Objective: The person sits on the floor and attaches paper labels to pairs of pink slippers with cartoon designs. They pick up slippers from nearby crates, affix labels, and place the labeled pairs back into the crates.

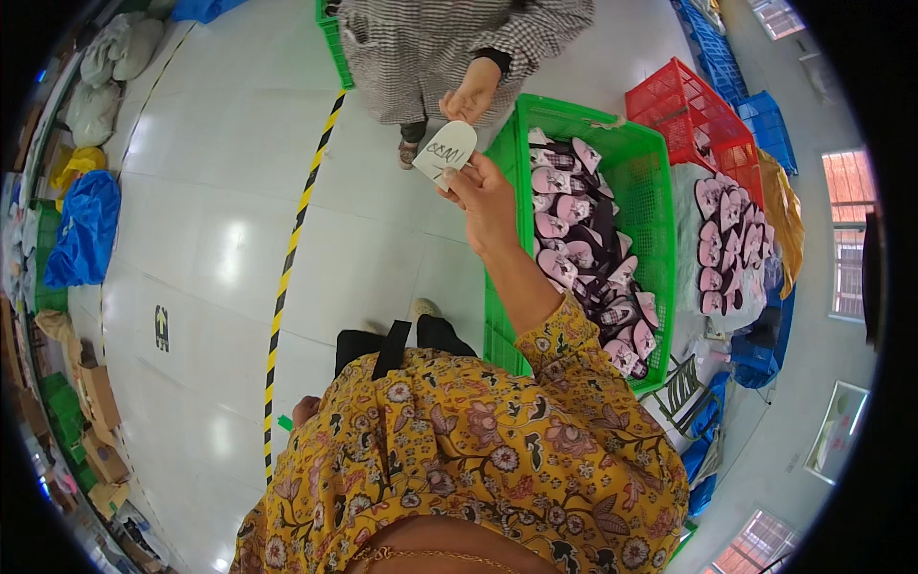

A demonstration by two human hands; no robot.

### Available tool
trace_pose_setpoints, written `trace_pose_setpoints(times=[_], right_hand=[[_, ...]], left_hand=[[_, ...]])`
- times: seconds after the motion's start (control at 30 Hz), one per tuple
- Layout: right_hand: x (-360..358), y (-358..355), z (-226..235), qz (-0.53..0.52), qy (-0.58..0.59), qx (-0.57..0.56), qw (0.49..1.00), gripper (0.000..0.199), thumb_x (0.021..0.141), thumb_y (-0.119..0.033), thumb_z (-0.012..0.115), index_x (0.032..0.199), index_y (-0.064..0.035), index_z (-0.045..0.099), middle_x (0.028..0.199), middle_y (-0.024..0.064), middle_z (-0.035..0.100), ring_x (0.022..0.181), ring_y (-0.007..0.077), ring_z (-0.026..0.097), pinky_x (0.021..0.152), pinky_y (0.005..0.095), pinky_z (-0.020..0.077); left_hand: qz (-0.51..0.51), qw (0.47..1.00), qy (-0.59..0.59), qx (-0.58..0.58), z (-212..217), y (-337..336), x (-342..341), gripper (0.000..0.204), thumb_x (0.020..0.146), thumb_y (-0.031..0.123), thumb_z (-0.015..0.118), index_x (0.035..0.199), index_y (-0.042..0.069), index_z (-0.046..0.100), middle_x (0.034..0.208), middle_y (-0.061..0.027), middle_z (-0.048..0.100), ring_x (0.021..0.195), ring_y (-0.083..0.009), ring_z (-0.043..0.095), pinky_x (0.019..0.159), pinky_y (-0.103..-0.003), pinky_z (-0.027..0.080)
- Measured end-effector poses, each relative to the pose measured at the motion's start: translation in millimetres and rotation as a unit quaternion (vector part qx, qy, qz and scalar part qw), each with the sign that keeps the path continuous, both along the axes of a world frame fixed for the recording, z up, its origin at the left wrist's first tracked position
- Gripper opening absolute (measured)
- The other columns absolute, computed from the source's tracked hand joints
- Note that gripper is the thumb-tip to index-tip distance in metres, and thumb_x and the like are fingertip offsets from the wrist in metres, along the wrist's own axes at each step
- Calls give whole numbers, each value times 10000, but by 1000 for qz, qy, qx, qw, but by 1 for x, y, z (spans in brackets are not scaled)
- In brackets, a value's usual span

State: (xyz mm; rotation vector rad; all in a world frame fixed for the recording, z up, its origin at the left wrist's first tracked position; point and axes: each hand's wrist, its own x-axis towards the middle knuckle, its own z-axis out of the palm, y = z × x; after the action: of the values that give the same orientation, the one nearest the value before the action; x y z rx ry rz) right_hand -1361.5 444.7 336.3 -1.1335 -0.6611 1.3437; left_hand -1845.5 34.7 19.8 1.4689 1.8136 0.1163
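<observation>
Stretched out in front, my right hand (488, 206) pinches the lower end of a white card (448, 149) with one rounded end and dark handwriting on it. Another person's hand (470, 94) reaches in from the far side and meets the card's rounded top edge. My left hand (306, 409) hangs low by my left side, mostly hidden by my yellow flowered sleeve. A small green piece (285, 422) shows beside it; whether the hand holds it is unclear.
To my right stands a green plastic crate (631, 172) piled with pink-and-black slippers (574, 210). Past it are a red crate (669, 100) and more slippers (732, 239). Yellow-black tape (296, 225) crosses the floor. Blue sacks (84, 230) and cardboard boxes (98, 394) line the left.
</observation>
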Motion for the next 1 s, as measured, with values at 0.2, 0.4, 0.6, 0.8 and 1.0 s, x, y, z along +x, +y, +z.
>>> trace_pose_setpoints(times=[0.2,0.4,0.6,0.8,1.0], right_hand=[[-60,73,10,2,-45,51,998,460,840,-8,616,1249,95,434,1071,165,632,907,168,634,736,274,552],[-132,152,17,-12,-99,49,994,452,839,-3,616,1239,94,429,1057,175,639,909,166,637,735,271,553],[-186,224,22,-46,-109,35,992,430,838,-4,623,1215,87,438,1051,174,642,912,165,640,743,272,554],[-195,285,9,-53,-103,26,993,422,842,-12,624,1212,75,440,1048,166,645,909,158,640,746,272,554],[-181,385,-13,-55,-106,13,993,369,873,-50,600,1203,61,476,1061,140,638,905,148,635,752,277,555]], left_hand=[[28,991,32,-128,25,132,-28,316,823,399,610,886,103,700,927,-116,678,795,-330,643,718,-434,505],[10,993,54,-107,-24,240,-132,324,799,415,608,916,126,695,938,-121,680,844,-324,646,764,-426,505],[184,970,-125,-96,86,431,-182,188,851,192,572,899,13,606,767,-67,650,617,-186,654,504,-297,498],[242,962,-105,-75,103,528,-174,167,858,170,569,907,16,610,760,-54,639,633,-149,647,517,-271,490],[81,990,-30,-110,123,597,-129,201,819,228,605,855,33,633,770,-81,653,655,-185,658,549,-323,518]])
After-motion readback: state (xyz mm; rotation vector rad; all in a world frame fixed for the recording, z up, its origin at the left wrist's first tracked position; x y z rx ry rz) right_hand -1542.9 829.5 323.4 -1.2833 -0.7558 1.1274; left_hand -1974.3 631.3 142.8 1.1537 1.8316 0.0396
